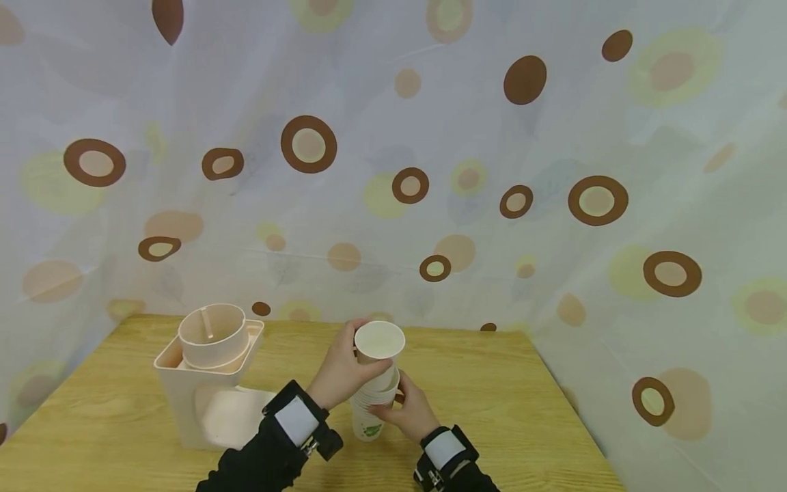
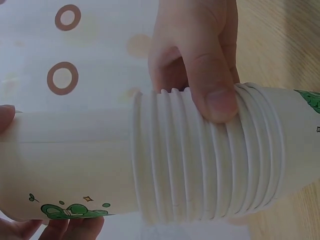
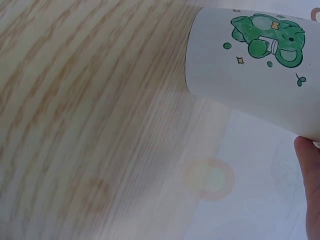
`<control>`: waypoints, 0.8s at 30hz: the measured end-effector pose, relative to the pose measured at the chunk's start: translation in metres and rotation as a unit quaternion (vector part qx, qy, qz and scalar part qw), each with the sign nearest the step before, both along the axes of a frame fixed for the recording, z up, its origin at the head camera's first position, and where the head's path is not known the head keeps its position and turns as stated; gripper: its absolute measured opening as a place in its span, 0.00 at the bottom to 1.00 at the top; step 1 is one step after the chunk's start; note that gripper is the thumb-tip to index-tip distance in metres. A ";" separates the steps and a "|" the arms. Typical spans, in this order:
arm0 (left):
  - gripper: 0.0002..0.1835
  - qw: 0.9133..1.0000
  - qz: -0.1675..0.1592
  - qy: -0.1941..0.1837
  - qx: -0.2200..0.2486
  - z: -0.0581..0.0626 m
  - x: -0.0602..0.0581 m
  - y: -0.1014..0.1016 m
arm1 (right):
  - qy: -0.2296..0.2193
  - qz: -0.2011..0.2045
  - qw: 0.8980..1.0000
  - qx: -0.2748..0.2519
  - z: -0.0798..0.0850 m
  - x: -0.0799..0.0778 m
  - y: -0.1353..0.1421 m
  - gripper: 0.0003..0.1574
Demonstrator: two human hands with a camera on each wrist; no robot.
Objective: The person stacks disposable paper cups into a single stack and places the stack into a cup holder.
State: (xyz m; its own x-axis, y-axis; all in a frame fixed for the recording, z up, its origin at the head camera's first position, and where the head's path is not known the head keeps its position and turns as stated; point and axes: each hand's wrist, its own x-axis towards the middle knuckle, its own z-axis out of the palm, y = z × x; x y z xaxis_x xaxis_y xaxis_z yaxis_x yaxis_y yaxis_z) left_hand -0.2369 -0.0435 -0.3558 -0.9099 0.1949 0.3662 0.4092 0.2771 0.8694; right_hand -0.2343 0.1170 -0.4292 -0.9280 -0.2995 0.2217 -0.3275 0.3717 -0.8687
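In the head view, my left hand grips a white paper cup, its mouth facing up, with thumb and fingers around its side. The lower part of that cup sits inside a stack of paper cups. My right hand holds the stack around its rims. Close up in the left wrist view, the right thumb presses across the layered rims, and left fingertips show at the left edge. A green cartoon bear decorates the stack's lower cup in the right wrist view.
A beige rectangular container stands on the left of the wooden table, with a round open cylinder in its top. A pale rounded part juts from its front right. Behind hangs a patterned sheet.
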 end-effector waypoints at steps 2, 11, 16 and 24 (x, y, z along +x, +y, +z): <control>0.40 1.000 0.000 0.001 -0.001 -0.001 -0.001 0.000 | 0.000 0.001 1.000 0.003 -0.009 -0.006 0.002 0.42; 0.40 1.000 -0.009 -0.002 -0.010 -0.007 -0.001 0.001 | 0.003 0.007 1.000 -0.010 -0.024 -0.016 0.005 0.45; 0.38 1.000 -0.025 -0.002 -0.015 -0.010 -0.001 0.000 | 0.005 0.005 1.000 -0.018 -0.022 -0.015 0.005 0.45; 0.39 0.999 -0.036 -0.008 -0.027 -0.012 -0.002 -0.003 | 0.003 0.008 1.000 -0.019 -0.025 -0.016 0.005 0.45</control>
State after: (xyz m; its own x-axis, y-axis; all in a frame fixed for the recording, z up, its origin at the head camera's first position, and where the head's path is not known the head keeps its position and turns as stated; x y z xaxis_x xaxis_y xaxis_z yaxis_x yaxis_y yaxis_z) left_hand -0.2392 -0.0465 -0.3677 -0.8986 0.2785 0.3390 0.4158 0.2944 0.8605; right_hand -0.2507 0.1219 -0.4540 -0.9220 -0.3044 0.2391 -0.3382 0.3328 -0.8803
